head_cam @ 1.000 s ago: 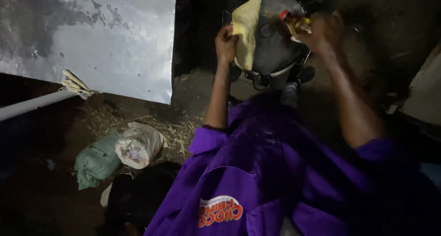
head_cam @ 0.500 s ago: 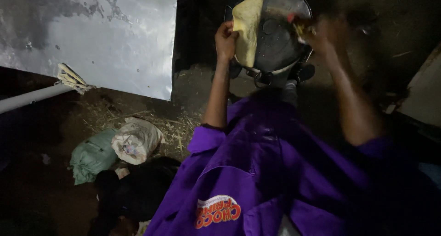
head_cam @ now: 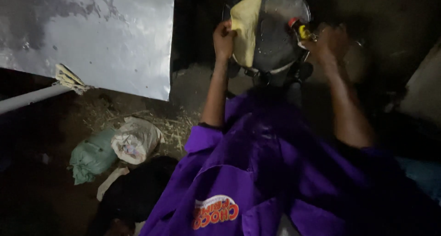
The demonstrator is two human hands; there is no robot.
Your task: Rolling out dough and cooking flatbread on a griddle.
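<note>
Head view: flatbread (head_cam: 245, 27) in left hand (head_cam: 223, 38) grip, over pan (head_cam: 275, 38).

Dim light is leaving most of the frame murky, with the lower left and right edges sinking into black. The pale sheet (head_cam: 92, 34) at upper left is catching the brightest light. The right hand (head_cam: 328, 41) is showing soft motion blur.

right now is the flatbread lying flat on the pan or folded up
Folded up. The left hand holds the yellow flatbread doubled over at the left edge of the round dark pan, leaving most of the pan bare.
</note>
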